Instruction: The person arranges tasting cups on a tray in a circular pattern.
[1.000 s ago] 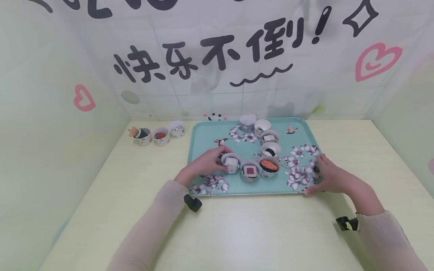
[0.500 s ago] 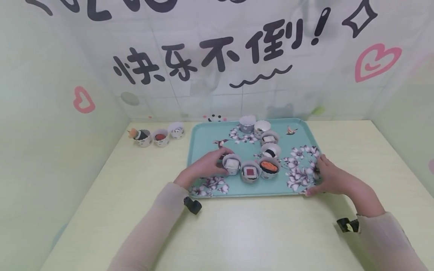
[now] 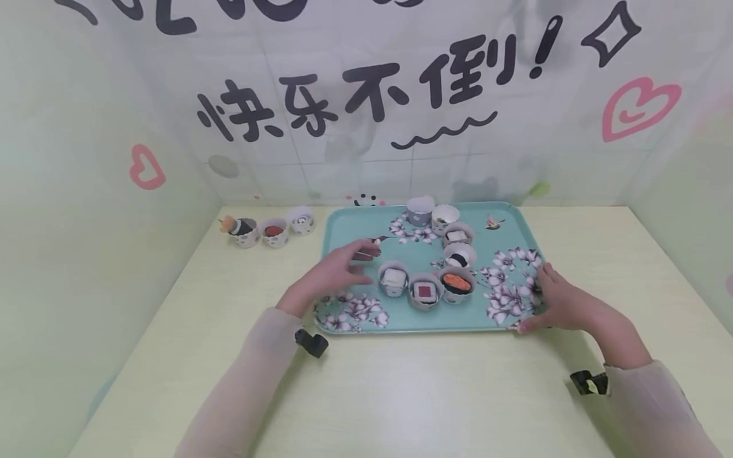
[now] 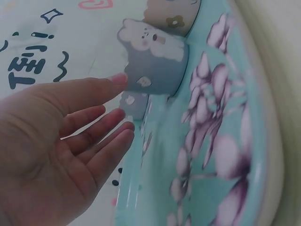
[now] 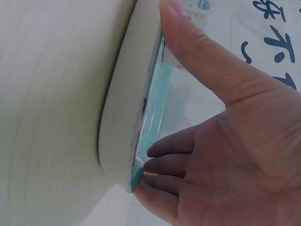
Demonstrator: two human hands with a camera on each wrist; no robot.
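Note:
My left hand [image 3: 332, 273] hovers over the left part of the tray, thumb and fingers spread, holding nothing. Just right of its fingertips stands a paper cup with a white block-shaped piece [image 3: 394, 280]. In the left wrist view a gap separates the lower fingers from this bear-printed cup [image 4: 153, 61]; the thumb tip overlaps its edge, and contact there is unclear. My right hand [image 3: 569, 302] rests at the front right corner of the turquoise floral tray [image 3: 355, 222], fingers along the right rim and thumb at the front rim. In the right wrist view its fingers [image 5: 171, 143] are extended.
On the tray, a curved row continues with a red-centred sushi piece in a cup [image 3: 424, 292], an orange-topped one [image 3: 456, 284] and several more cups toward the back. Left of the tray, three filled cups [image 3: 275, 232] stand on the table [image 3: 401, 394]. A printed curtain [image 3: 343, 165] hangs behind.
My left hand has let go of the cup with the white piece and drawn back left, its fingers spreading. The cup stays at the row's left end. My right hand has stayed at the tray corner.

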